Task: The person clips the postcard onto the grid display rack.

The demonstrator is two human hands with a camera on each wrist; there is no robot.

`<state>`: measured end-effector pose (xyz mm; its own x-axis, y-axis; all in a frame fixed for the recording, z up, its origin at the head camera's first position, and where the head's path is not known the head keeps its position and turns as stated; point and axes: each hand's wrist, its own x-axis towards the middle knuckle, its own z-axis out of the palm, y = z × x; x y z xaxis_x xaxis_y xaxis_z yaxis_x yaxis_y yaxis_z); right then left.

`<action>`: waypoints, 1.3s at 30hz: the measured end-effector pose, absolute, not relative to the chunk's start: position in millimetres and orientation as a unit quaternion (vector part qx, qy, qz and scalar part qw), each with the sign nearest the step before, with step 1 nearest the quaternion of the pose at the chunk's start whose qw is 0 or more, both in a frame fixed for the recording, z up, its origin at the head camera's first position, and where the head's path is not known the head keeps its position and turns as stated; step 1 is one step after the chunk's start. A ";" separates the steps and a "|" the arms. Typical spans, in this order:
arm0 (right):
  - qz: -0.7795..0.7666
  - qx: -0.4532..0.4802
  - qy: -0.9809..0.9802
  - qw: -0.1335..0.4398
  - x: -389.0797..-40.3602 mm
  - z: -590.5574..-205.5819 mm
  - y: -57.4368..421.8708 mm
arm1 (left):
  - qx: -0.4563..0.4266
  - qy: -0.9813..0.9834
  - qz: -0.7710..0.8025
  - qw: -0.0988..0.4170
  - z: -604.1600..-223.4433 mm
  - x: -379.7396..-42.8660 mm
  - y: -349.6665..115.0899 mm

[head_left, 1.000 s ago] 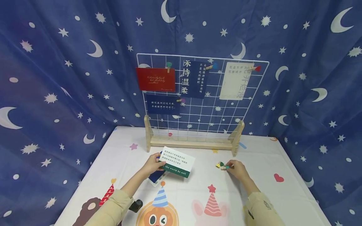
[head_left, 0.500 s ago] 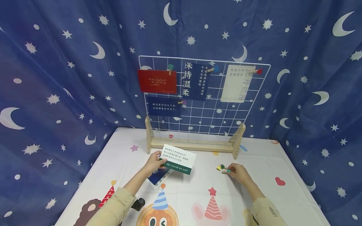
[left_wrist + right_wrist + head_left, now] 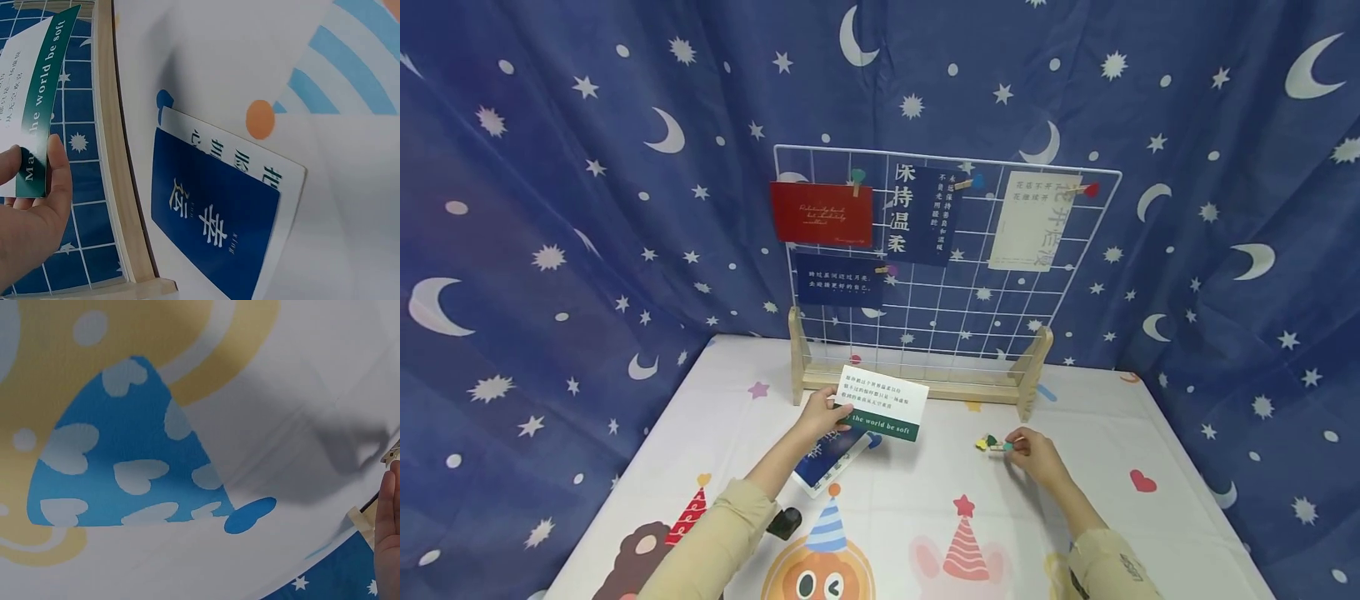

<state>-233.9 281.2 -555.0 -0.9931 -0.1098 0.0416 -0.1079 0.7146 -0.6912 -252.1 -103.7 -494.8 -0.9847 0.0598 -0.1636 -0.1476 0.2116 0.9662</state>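
Note:
My left hand [image 3: 820,414] pinches a white-and-green text card [image 3: 887,396] by its left end, thumb on the front, holding it above the table. Below it lie a blue card [image 3: 212,212] and a white card [image 3: 292,200] partly under it. Off to the right, my right hand [image 3: 1036,457] has its fingertips on a small wooden clothespin [image 3: 997,448] with a teal heart, pinching it at that end. Beside this clip sit others with yellow [image 3: 981,444] and dark green [image 3: 992,439] tops. In the right wrist view only part of the right hand [image 3: 389,525] shows.
Behind the hands stands a white wire grid [image 3: 955,292] on a wooden base [image 3: 925,390]. Clipped to it are a red card [image 3: 822,214], two blue cards [image 3: 922,215] and a cream card [image 3: 1033,221]. A starry blue curtain [image 3: 587,167] hangs around the printed tablecloth [image 3: 1037,542].
My left hand has lifted the card a little toward the grid and right, uncovering more of the cards below. My right hand stays by the clips, the teal one at its fingertips.

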 end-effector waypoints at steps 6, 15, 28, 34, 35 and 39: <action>-0.403 -0.047 0.914 -0.004 -232.4 -554.3 277.9 | -0.038 0.773 0.628 0.082 -490.2 -259.0 -95.7; -0.417 -0.045 0.908 -0.010 -233.1 -551.0 276.2 | -0.045 0.766 0.637 0.076 -484.8 -265.4 -83.6; -0.399 -0.037 0.916 -0.018 -234.4 -554.7 280.5 | -0.042 0.766 0.638 0.074 -480.5 -276.8 -68.7; -0.386 -0.047 0.921 -0.030 -235.3 -555.4 280.9 | -0.038 0.766 0.637 0.073 -474.3 -281.6 -62.7; -0.386 -0.045 0.921 -0.030 -235.2 -554.9 280.6 | -0.037 0.766 0.637 0.073 -473.3 -282.5 -61.6; -0.383 -0.040 0.922 -0.019 -235.0 -553.6 281.2 | -0.039 0.763 0.641 0.073 -469.9 -286.5 -56.9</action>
<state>-235.0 281.2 -553.6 -0.9961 -0.0598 0.0649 -0.0882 0.7027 -0.7060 -286.5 -56.9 -469.9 -0.9863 0.0348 -0.1615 -0.1531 0.1745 0.9727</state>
